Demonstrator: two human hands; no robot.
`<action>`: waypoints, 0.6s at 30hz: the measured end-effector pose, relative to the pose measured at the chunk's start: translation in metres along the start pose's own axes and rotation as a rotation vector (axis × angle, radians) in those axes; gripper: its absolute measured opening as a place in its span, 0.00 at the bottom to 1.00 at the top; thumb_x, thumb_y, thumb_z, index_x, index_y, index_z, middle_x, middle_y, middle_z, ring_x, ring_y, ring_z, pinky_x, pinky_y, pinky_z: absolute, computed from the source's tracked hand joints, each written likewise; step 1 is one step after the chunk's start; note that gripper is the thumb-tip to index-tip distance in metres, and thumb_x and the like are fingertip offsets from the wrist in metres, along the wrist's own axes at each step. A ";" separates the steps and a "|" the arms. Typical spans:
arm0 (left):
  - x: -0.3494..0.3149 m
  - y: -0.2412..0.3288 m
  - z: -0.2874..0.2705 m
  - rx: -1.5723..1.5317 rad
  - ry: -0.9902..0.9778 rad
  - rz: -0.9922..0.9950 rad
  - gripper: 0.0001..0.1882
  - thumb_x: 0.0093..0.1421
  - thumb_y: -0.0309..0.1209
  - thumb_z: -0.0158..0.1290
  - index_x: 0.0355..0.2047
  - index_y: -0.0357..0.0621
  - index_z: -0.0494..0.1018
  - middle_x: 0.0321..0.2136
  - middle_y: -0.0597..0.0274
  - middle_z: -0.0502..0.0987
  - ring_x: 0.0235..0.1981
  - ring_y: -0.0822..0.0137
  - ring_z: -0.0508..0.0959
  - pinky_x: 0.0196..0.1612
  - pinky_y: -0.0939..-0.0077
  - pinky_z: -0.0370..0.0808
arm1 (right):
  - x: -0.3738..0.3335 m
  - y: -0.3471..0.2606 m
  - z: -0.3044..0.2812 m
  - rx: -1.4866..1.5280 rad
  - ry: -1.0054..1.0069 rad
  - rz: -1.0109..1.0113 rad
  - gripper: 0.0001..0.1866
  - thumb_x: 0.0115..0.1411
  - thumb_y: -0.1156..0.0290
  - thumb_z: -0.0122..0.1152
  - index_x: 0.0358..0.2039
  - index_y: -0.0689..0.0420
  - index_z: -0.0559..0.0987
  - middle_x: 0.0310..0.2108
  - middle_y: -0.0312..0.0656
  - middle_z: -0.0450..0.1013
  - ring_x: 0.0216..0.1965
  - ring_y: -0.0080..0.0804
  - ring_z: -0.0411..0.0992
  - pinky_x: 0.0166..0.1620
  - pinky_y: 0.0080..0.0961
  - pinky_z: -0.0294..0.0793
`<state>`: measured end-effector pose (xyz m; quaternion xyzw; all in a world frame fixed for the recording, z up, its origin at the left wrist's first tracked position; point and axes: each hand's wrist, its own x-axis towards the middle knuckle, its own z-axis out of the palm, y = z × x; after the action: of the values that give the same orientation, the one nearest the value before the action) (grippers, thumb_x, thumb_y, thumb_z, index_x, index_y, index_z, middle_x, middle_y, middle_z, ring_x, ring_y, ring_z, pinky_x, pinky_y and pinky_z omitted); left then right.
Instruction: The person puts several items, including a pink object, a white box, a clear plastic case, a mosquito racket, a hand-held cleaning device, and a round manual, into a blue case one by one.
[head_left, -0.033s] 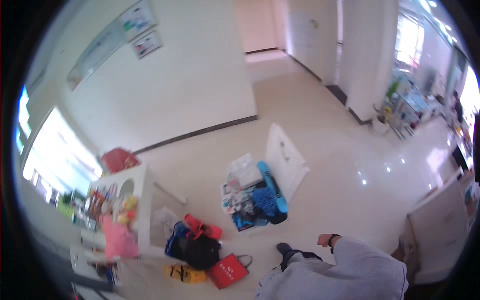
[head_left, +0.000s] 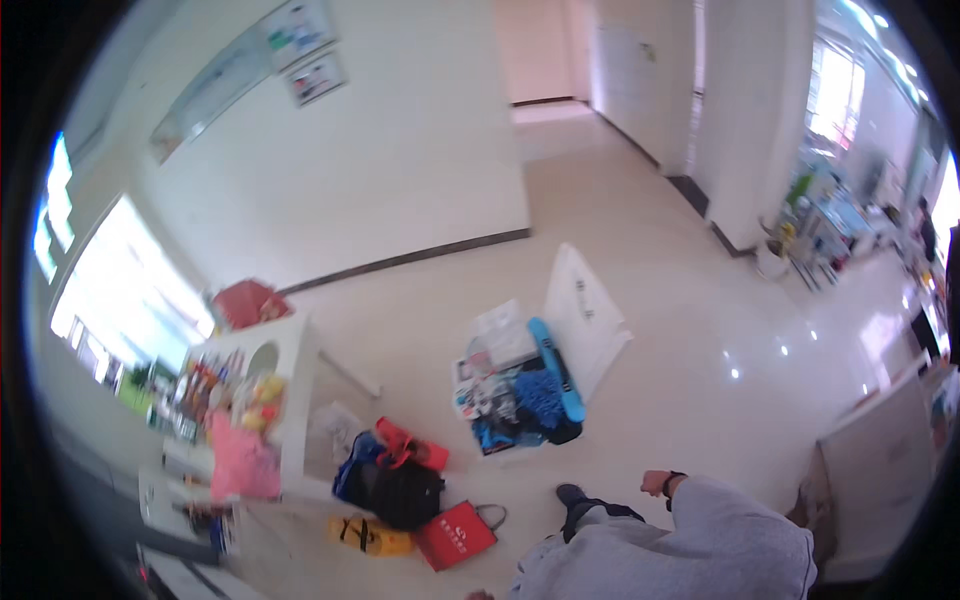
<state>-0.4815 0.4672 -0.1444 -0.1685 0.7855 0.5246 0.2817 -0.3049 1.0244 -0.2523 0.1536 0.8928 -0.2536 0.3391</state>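
Observation:
My right hand, with a dark band at its wrist, hangs by the grey sleeve in the lower right. Its fingers look curled into a loose fist, and nothing shows in it. Only a sliver of my left hand appears at the bottom edge; its fingers are hidden. Ahead on the floor stands a container with a raised white lid, filled with a blue fluffy item, a long light-blue piece and white packets. Neither hand touches it. Closer to my left hand lies a red paper bag with dark handles.
Left of the container, a black bag, a red bag and a yellow bag crowd the floor. A white table carries toys and a pink cushion. A white cabinet stands at right; a potted plant sits behind.
The whole scene has shifted slightly rightward in view. A bit of my left hand now shows at the bottom edge. My right hand keeps nearly the same place and pose.

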 end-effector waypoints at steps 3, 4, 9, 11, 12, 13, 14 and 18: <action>-0.029 -0.055 -0.038 -0.189 0.035 0.065 0.11 0.57 0.29 0.48 0.36 0.36 0.75 0.25 0.56 0.79 0.28 0.66 0.79 0.31 0.76 0.72 | -0.017 -0.038 0.011 -0.024 -0.038 -0.129 0.15 0.51 0.62 0.53 0.23 0.61 0.80 0.21 0.43 0.77 0.23 0.33 0.77 0.28 0.30 0.76; -0.042 -0.050 -0.044 -0.202 0.046 0.098 0.11 0.58 0.29 0.48 0.37 0.35 0.75 0.25 0.56 0.79 0.28 0.66 0.79 0.32 0.76 0.73 | -0.021 -0.063 0.015 0.204 -0.066 0.074 0.15 0.51 0.62 0.54 0.27 0.62 0.79 0.23 0.43 0.78 0.24 0.32 0.78 0.28 0.30 0.76; -0.091 -0.136 -0.079 -0.265 0.122 0.104 0.13 0.57 0.32 0.49 0.37 0.38 0.76 0.29 0.55 0.80 0.32 0.63 0.81 0.37 0.72 0.75 | -0.015 -0.187 0.006 0.508 -0.166 0.067 0.26 0.55 0.67 0.58 0.51 0.69 0.67 0.30 0.49 0.75 0.28 0.35 0.76 0.31 0.30 0.78; -0.115 -0.210 -0.092 0.185 0.128 -0.146 0.15 0.56 0.37 0.48 0.37 0.40 0.78 0.33 0.51 0.80 0.36 0.56 0.80 0.42 0.64 0.75 | -0.005 -0.232 0.004 0.477 -0.226 0.013 0.25 0.55 0.69 0.58 0.51 0.67 0.67 0.31 0.49 0.75 0.29 0.35 0.76 0.32 0.30 0.78; -0.131 -0.254 -0.096 0.307 0.212 -0.152 0.14 0.55 0.37 0.50 0.33 0.39 0.78 0.31 0.50 0.80 0.35 0.53 0.80 0.41 0.63 0.75 | 0.001 -0.253 0.004 0.444 -0.285 -0.043 0.22 0.56 0.67 0.57 0.47 0.67 0.70 0.29 0.46 0.76 0.29 0.34 0.76 0.31 0.30 0.77; -0.152 -0.292 -0.089 0.418 0.288 -0.171 0.14 0.54 0.37 0.52 0.30 0.38 0.78 0.28 0.49 0.80 0.34 0.51 0.79 0.40 0.63 0.75 | 0.012 -0.270 0.004 0.340 -0.324 -0.073 0.18 0.57 0.64 0.55 0.43 0.64 0.74 0.28 0.43 0.76 0.29 0.31 0.76 0.30 0.28 0.74; -0.170 -0.303 -0.083 0.367 0.218 -0.340 0.15 0.53 0.37 0.50 0.33 0.41 0.79 0.33 0.47 0.79 0.40 0.49 0.78 0.45 0.61 0.74 | 0.042 -0.260 0.012 0.252 -0.367 -0.199 0.17 0.57 0.63 0.54 0.41 0.61 0.77 0.28 0.41 0.77 0.28 0.28 0.75 0.29 0.26 0.71; -0.245 -0.378 -0.074 0.181 0.086 -0.616 0.16 0.52 0.35 0.48 0.35 0.43 0.79 0.39 0.46 0.78 0.44 0.48 0.77 0.49 0.59 0.73 | 0.033 -0.342 0.001 0.186 -0.395 -0.162 0.17 0.60 0.62 0.52 0.46 0.58 0.74 0.31 0.42 0.78 0.31 0.30 0.77 0.30 0.27 0.72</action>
<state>-0.0973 0.2434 -0.2469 -0.3948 0.7522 0.3349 0.4076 -0.4809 0.7448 -0.1564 0.0593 0.7913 -0.3862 0.4702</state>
